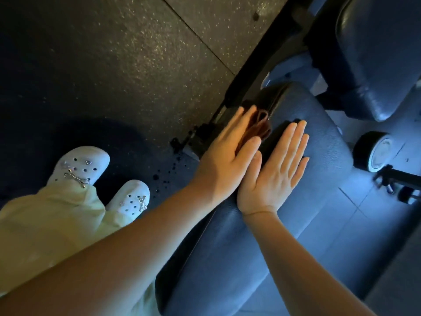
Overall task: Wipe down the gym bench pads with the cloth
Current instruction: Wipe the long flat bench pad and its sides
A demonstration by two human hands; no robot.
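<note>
Both hands lie flat with straight fingers, side by side on the seat pad [284, 247]. The left hand [224, 156] presses the folded brown cloth [259, 123] under its fingertips and grips nothing. The right hand [273, 176] is just beside it toward the pad's middle, open and holding nothing. Whether it bears down on the pad or only hovers I cannot tell.

Left of the pad, near the body, stand two white clogs [82, 167] on the speckled floor [114, 65].

The cloth sits at the pad's far left corner, right on the rounded edge above the black frame bar [257, 71]. Beyond the pad's far end is a second pad [382, 53], and off its right side a small wheel [376, 153].

The risk, as I judge it, is at that corner. The cloth is held only by flat pressure, so a stroke carried past the edge could push it off onto the floor. The folds could also bunch and leave the side face unwiped.
</note>
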